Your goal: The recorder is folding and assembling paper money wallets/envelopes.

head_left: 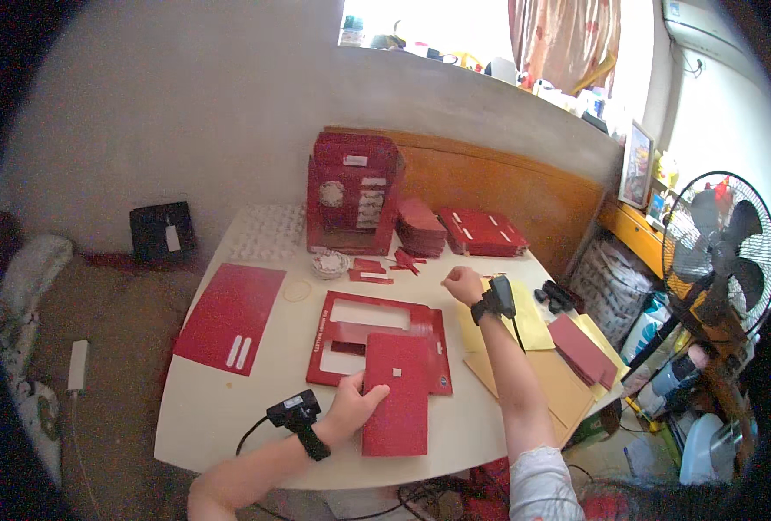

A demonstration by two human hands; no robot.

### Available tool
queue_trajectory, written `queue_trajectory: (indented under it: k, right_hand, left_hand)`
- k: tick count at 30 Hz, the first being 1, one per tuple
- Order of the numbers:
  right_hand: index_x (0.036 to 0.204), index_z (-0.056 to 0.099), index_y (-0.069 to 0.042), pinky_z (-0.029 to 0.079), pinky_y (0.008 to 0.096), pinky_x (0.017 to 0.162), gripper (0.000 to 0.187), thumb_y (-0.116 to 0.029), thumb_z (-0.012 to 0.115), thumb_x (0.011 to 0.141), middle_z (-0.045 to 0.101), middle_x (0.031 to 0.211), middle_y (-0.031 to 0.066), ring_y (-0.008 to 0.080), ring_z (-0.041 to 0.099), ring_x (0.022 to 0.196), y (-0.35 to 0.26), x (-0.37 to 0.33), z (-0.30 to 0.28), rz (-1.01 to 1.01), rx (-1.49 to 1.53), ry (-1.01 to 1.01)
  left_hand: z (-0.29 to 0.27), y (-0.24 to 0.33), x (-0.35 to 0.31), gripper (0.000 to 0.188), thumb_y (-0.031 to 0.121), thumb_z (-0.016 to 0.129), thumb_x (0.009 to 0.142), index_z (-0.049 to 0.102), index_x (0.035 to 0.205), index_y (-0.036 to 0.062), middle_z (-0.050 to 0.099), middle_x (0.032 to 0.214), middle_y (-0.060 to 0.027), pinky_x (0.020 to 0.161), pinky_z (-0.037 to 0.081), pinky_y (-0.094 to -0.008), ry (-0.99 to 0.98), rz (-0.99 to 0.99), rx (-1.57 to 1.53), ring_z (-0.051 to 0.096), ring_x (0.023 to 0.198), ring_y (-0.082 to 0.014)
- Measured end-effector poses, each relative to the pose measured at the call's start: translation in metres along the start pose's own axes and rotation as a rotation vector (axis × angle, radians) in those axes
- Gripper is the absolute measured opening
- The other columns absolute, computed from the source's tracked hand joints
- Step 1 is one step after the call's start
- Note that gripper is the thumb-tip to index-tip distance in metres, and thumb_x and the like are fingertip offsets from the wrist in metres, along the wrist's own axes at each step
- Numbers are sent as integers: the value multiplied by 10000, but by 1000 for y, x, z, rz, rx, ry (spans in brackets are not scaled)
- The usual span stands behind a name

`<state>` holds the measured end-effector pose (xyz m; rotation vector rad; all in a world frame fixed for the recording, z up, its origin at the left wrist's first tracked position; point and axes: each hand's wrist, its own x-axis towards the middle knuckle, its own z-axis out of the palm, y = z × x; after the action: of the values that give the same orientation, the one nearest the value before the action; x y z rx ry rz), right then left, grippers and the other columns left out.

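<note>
My left hand (352, 408) grips the left edge of a red rectangular card panel (396, 417), thumb on top. A small white square (397, 372) sits on the panel's upper part. Beneath and behind it lies a flat red cardboard piece (442, 347) with cut-out windows, partly covered by the panel. Farther off, my right hand (463, 285) hovers near the yellow sheets (537, 326), its fingers drawn together; whatever they may hold is too small to make out. Both wrists wear black straps with small black devices.
A red display box (350, 195) stands at the table's back, with red card stacks (485, 233) to its right. Beside it are a roll of white tape (329, 262) and red scraps (370, 271). A large red sheet (233, 317) lies left. A fan (720, 247) stands right.
</note>
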<state>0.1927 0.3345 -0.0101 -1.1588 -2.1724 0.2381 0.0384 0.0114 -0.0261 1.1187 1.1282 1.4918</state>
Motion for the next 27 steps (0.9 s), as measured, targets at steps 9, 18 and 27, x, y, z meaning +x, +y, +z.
queue_trajectory:
  k: [9, 18, 27]
  right_hand:
    - [802, 666, -69, 482, 345, 704, 307, -334, 596, 664, 639, 777, 159, 274, 624, 734, 27, 30, 23, 279, -76, -17]
    - [747, 676, -75, 483, 366, 679, 254, -305, 604, 667, 641, 709, 133, 268, 627, 695, 39, 38, 33, 248, -122, 33]
    - [764, 679, -80, 483, 290, 597, 151, -160, 582, 680, 641, 673, 99, 182, 621, 628, 55, 47, 42, 184, 112, 61]
  left_hand:
    - [-3, 6, 0, 237, 65, 525, 820, 529, 1034, -39, 599, 948, -74, 718, 468, -257, 16, -110, 2, 561, 828, -107]
    - [-8, 4, 3, 246, 66, 522, 829, 513, 1052, -38, 596, 955, -79, 717, 473, -262, 11, -143, -23, 563, 824, -112]
    - [-8, 5, 1, 242, 77, 522, 831, 517, 1041, -43, 597, 948, -80, 709, 473, -262, 21, -136, -42, 563, 819, -114]
